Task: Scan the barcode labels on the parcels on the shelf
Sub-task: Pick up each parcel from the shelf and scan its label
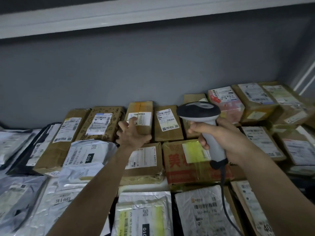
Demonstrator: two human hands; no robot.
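While the right hand (226,142) curls its fingers and thumb round the pale grey handle of a barcode scanner (207,126), the scanner's dark head points away from the person toward the back row of parcels, and its black cable (225,198) hangs from the base of the handle down toward 5 o'clock. The left hand (132,135) reaches forward at about 11 o'clock from the scanner, its fingers spread wide and slightly bent, the fingertips (132,120) on or just above the white label of a small cardboard box (140,116) standing against the grey wall (119,74); whether they truly touch it cannot be told. Just beside that box at 3 o'clock sits another brown box with a white barcode label (167,120). At 9 o'clock lies a box printed with cartoon figures (102,124). Below the left wrist lies a grey plastic mailer marked 010 (85,157). Under the scanner is a box with red characters (184,162).
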